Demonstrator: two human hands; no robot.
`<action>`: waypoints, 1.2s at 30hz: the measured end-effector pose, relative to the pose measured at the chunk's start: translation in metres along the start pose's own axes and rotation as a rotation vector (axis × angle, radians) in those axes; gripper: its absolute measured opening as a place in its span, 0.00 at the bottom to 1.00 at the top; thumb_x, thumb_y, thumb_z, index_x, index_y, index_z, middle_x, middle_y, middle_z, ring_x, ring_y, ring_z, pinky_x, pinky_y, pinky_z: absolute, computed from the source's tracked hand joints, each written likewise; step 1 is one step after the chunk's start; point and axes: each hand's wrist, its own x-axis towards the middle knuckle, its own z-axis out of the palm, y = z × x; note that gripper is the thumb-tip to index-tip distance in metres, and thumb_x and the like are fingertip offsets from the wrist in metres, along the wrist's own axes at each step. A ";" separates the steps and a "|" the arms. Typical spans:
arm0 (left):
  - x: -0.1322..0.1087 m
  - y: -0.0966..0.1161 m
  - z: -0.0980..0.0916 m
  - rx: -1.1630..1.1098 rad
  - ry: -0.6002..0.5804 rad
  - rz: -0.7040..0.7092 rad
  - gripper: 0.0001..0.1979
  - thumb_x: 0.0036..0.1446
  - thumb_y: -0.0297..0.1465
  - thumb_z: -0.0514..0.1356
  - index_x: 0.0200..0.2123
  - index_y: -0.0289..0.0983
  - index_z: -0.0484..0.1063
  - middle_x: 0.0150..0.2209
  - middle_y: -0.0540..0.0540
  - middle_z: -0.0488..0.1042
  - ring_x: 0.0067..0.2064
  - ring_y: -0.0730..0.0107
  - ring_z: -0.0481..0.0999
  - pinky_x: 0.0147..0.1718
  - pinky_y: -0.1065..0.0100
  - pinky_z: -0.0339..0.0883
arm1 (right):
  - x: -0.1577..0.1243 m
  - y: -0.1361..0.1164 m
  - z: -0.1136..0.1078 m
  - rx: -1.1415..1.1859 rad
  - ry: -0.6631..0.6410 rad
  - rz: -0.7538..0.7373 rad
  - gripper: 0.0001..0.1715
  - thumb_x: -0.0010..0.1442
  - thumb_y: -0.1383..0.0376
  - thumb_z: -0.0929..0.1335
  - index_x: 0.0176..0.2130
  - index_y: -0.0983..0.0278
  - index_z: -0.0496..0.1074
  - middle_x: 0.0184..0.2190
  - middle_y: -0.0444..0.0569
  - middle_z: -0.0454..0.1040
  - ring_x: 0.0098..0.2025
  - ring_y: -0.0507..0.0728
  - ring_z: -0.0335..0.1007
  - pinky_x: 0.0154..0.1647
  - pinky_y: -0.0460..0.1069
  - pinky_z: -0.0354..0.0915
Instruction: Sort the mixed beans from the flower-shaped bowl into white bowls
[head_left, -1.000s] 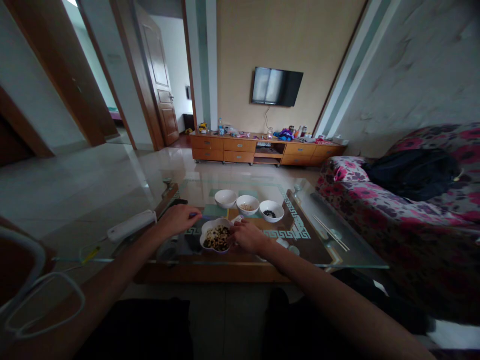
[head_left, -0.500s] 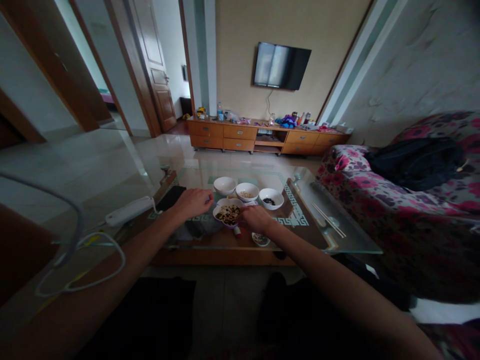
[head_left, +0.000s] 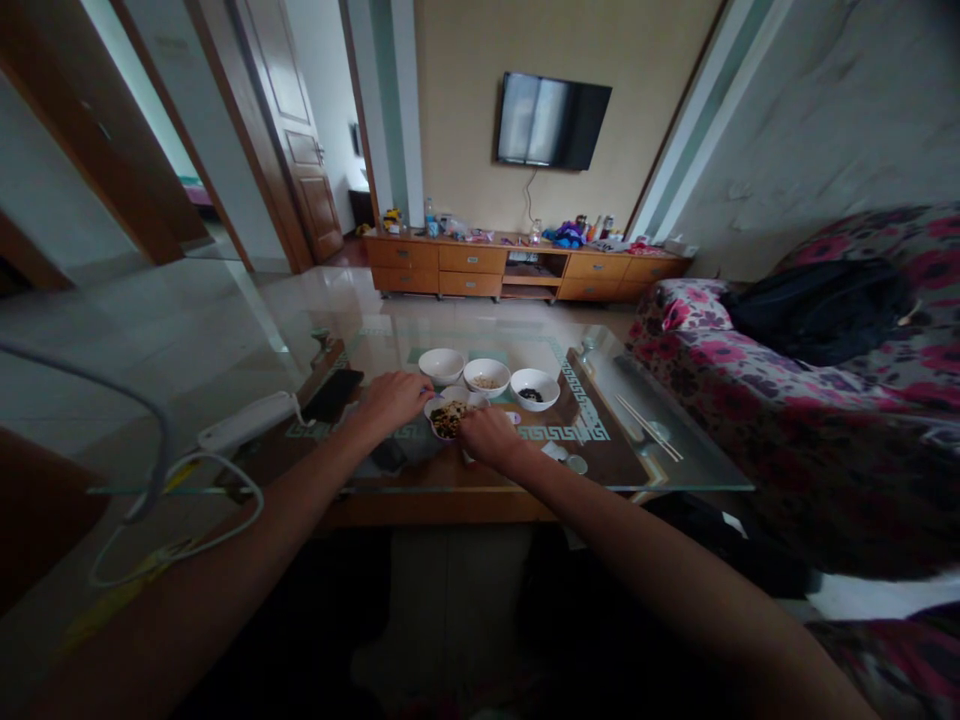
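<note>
A white bowl of mixed dark and pale beans (head_left: 447, 417) sits on the glass coffee table (head_left: 675, 470). My left hand (head_left: 393, 398) rests against its left rim, fingers curled. My right hand (head_left: 486, 437) is at the bowl's right edge with fingers bent down over it; what they pinch is hidden. Behind the bowl stand three small white bowls: an empty one (head_left: 441, 364), one with pale beans (head_left: 487, 376) and one with dark beans (head_left: 534, 388).
A pair of chopsticks (head_left: 649, 427) lies on the right of the table. A black phone (head_left: 333, 394) and a white power strip (head_left: 246, 423) with cable lie at the left. A floral sofa (head_left: 795, 400) stands to the right, a wooden TV cabinet (head_left: 517, 274) beyond.
The view tilted and shifted, so table and bowls sit higher and smaller. Both hands stayed at the mixed bowl, the right moving from beside it to its near right edge.
</note>
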 end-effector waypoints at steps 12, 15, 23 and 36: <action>0.008 0.002 0.012 0.034 0.025 -0.020 0.17 0.69 0.38 0.54 0.46 0.41 0.83 0.44 0.38 0.81 0.46 0.46 0.80 0.42 0.57 0.69 | -0.023 -0.097 -0.014 0.164 0.338 -0.815 0.14 0.73 0.58 0.66 0.44 0.65 0.77 0.39 0.48 0.79 0.40 0.59 0.75 0.40 0.55 0.64; 0.009 -0.003 0.017 0.008 0.012 -0.008 0.17 0.69 0.39 0.54 0.48 0.42 0.83 0.44 0.38 0.81 0.46 0.46 0.80 0.42 0.57 0.69 | -0.023 -0.128 -0.016 0.152 0.366 -1.159 0.16 0.76 0.59 0.64 0.42 0.63 0.78 0.37 0.45 0.81 0.40 0.57 0.76 0.40 0.55 0.64; 0.007 0.000 0.022 -0.006 -0.015 0.019 0.17 0.70 0.40 0.55 0.49 0.42 0.83 0.45 0.39 0.82 0.46 0.47 0.80 0.43 0.57 0.69 | -0.018 -0.153 -0.035 0.124 0.147 -1.281 0.16 0.74 0.56 0.67 0.48 0.63 0.80 0.44 0.44 0.83 0.46 0.57 0.80 0.39 0.52 0.70; 0.008 0.009 0.022 0.038 0.002 0.010 0.16 0.71 0.40 0.55 0.51 0.46 0.83 0.46 0.42 0.82 0.47 0.49 0.81 0.44 0.57 0.72 | -0.028 -0.140 -0.055 0.059 -0.133 -1.147 0.22 0.79 0.57 0.60 0.55 0.64 0.77 0.52 0.46 0.80 0.52 0.59 0.78 0.42 0.55 0.70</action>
